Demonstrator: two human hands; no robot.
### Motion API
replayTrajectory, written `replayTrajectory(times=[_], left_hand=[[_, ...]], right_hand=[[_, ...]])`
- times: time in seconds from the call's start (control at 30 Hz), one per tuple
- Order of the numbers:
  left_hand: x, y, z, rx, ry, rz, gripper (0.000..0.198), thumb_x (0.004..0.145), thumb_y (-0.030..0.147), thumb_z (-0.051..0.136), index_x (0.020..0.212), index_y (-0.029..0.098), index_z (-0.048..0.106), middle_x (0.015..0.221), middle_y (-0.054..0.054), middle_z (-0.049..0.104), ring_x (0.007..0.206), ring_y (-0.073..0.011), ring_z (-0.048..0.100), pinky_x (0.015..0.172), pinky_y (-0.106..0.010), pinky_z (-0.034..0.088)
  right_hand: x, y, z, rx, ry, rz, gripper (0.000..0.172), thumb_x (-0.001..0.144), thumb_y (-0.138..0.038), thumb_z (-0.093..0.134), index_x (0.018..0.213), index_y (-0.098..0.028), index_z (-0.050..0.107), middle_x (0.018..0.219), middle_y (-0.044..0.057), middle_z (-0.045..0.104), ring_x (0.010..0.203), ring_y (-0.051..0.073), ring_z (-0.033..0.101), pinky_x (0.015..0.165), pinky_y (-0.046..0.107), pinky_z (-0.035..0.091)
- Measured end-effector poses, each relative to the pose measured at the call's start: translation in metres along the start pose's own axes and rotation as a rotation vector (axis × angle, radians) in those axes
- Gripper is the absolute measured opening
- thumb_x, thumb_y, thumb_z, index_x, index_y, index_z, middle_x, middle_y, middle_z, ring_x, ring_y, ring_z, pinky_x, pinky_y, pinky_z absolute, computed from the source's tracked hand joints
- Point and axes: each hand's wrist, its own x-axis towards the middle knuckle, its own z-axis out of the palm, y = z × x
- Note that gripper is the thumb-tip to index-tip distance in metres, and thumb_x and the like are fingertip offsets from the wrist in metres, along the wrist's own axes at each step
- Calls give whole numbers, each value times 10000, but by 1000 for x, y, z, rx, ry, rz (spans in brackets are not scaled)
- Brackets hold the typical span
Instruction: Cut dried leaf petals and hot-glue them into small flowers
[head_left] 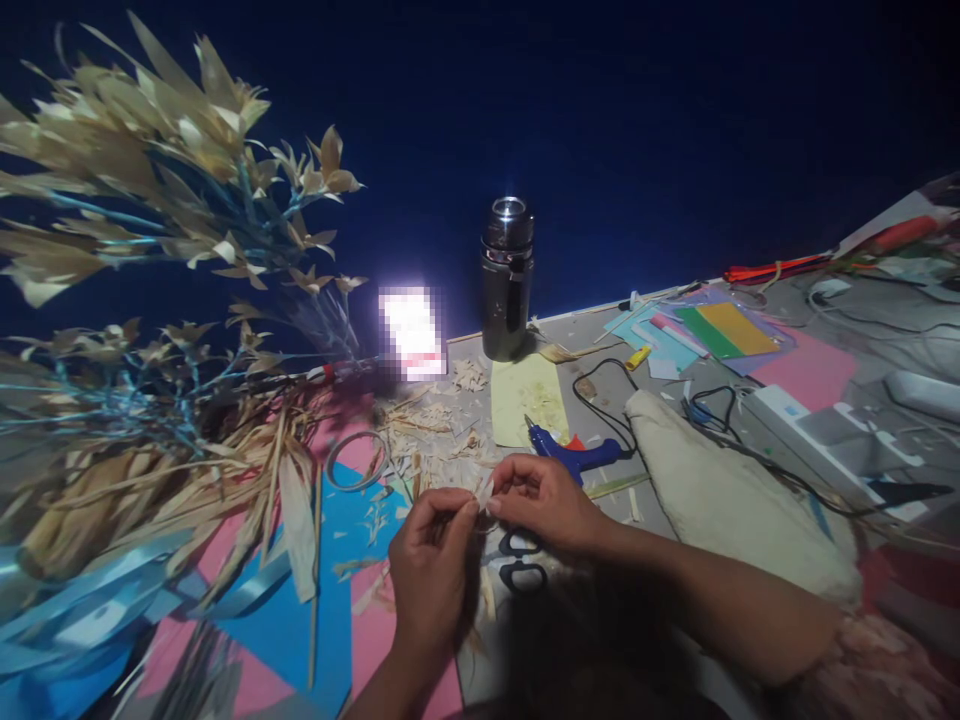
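Low in the middle of the view, my left hand and my right hand meet, thumb and fingertips of each pressed together. Between them is a small, pale, thin piece, mostly covered by the fingers; its kind cannot be made out. Black-handled scissors lie just below my right hand, their blades hidden. A blue glue gun with a red-orange trigger rests right behind that hand, its nozzle over a yellowish paper sheet. Scraps of dried husk are scattered beyond my fingertips.
Branches with husk-like leaves rise at left above dried husks, blue ribbon and a tape ring. A dark flask stands behind, beside a bright blurred-out screen. Rightward lie a pale cloth bundle, cords and a power strip.
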Motion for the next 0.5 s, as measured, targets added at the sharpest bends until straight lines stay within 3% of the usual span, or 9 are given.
replayTrajectory(times=[0.23,0.5], left_hand=[[-2,0,0,19,1,80,116,734,273,822,698,200,739,726,-33,704,713,-180,631,681,-246,501],[4,-6,1,-321,-73,-226,266,738,355,866,757,187,661,667,4,694,606,-126,604,606,-221,480]], right_hand=[[2,4,-2,60,-13,0,252,695,-354,820,730,-180,640,625,-28,607,543,98,477,531,230,343],[10,12,-5,430,8,120,281,665,-332,823,699,-173,593,608,-11,654,424,35,318,426,194,181]])
